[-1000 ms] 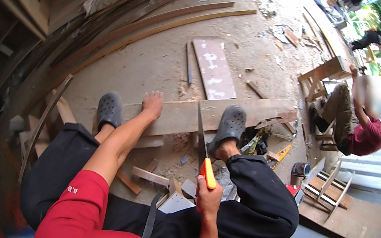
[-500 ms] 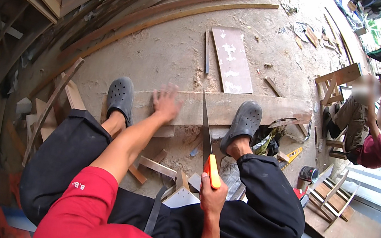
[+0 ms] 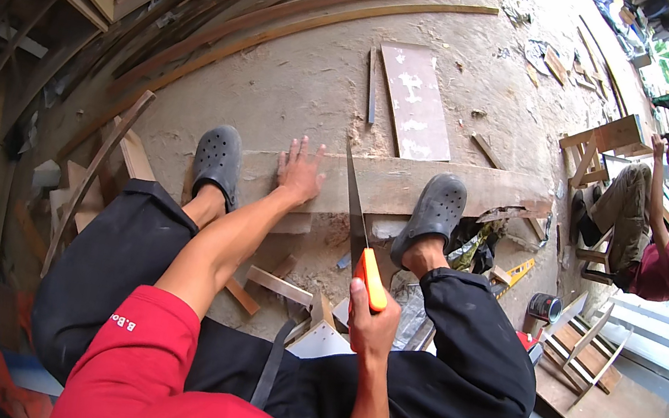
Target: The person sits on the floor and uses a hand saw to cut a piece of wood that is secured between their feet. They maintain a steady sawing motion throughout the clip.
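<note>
My left hand [image 3: 300,173] lies with spread fingers on top of a long wooden plank [image 3: 263,164] that runs across in front of me. In my right hand [image 3: 373,327] is the orange handle of a hand saw [image 3: 359,204], its grey blade pointing away from me and reaching over the plank. The blade crosses the plank between my left hand and my right foot. Both feet, in grey clogs [image 3: 431,216], rest on the plank, one on either side of the blade.
Beyond the plank lie a flat painted board [image 3: 414,103] and long wood strips [image 3: 329,24]. Wood offcuts [image 3: 280,286] lie between my legs. A can [image 3: 544,307] and a yellow level [image 3: 520,272] are at the right. A person in a maroon shirt [image 3: 665,268] sits farther right, holding a hammer.
The saw and my right hand have drawn slightly back and left. My left hand has shifted a little right and now rests still. The co-worker's arms have risen.
</note>
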The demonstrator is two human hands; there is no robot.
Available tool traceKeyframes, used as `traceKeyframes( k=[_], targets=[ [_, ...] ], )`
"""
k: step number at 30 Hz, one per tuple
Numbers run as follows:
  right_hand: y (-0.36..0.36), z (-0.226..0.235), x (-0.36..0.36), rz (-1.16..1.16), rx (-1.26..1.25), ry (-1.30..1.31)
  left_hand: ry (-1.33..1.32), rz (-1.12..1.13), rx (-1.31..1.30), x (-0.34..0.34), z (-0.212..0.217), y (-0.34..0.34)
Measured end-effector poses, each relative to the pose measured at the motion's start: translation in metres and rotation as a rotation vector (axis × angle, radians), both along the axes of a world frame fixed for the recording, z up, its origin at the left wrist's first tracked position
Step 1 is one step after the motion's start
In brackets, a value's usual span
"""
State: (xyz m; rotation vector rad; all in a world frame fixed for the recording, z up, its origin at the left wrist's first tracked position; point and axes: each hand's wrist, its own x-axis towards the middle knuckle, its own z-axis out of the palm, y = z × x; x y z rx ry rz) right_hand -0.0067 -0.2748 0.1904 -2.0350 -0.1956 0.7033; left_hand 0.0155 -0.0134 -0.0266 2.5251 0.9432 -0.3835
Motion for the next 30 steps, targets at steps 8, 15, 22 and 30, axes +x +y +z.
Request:
traceKeyframes(
  k=[8, 15, 22, 30],
  targets=[
    [0.070, -0.043, 0.028, 0.066, -0.086, -0.195, 0.274, 0.121, -0.183, -0.026, 0.023, 0.018],
    [0.076, -0.067, 0.036, 0.047, -0.119, -0.237, 0.310, 0.092, -0.166, -0.024, 0.021, 0.016],
    [0.062, -0.071, 0.026, 0.038, -0.079, -0.110, 0.323, 0.121, -0.193, -0.024, 0.025, 0.018],
    [0.066, -0.068, 0.034, 0.044, -0.076, -0.063, 0.310, 0.151, -0.228, -0.022, 0.033, 0.015]
  ],
)
